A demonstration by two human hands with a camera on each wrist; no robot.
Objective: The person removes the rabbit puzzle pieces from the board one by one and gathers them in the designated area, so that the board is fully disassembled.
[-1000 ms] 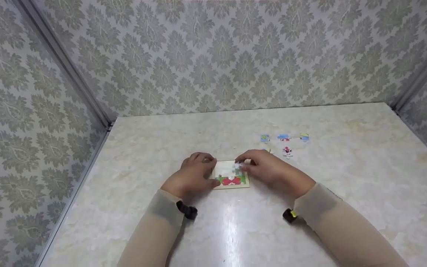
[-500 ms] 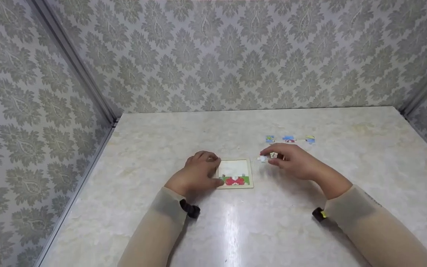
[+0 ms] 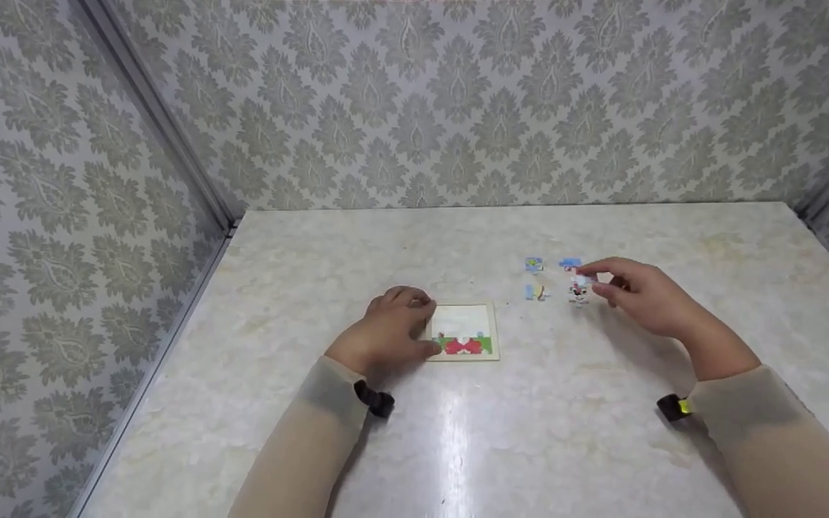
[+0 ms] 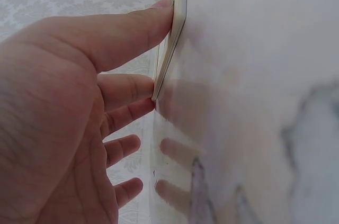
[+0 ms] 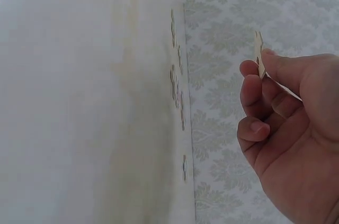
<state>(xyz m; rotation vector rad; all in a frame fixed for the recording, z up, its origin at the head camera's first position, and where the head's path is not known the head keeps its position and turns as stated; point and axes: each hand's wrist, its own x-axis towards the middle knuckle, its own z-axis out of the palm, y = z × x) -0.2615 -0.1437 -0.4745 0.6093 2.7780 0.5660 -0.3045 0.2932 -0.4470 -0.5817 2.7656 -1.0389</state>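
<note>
A small jigsaw puzzle frame [image 3: 496, 334] lies flat on the table, its bottom row filled with a red and green picture and its upper part bare white. My left hand [image 3: 389, 327] holds the frame by its left side; in the left wrist view the thumb [image 4: 132, 33] lies over the edge and the index finger touches the corner. My right hand [image 3: 648, 295] pinches a jigsaw puzzle piece [image 5: 259, 49] between thumb and fingertips, raised above the table. In the head view that piece overlaps a red and white piece [image 3: 578, 293] lying behind it.
Loose pieces lie right of the frame: a blue one with a yellow-green patch [image 3: 534, 264], a blue and red one [image 3: 569, 263] and a blue and yellow one [image 3: 535, 291]. Patterned walls [image 3: 458, 108] stand behind and beside the pale marbled table [image 3: 357, 244].
My right hand has lifted the piece from over the frame's right side and carried it rightward to the loose pieces. My left hand stays at the frame's left edge.
</note>
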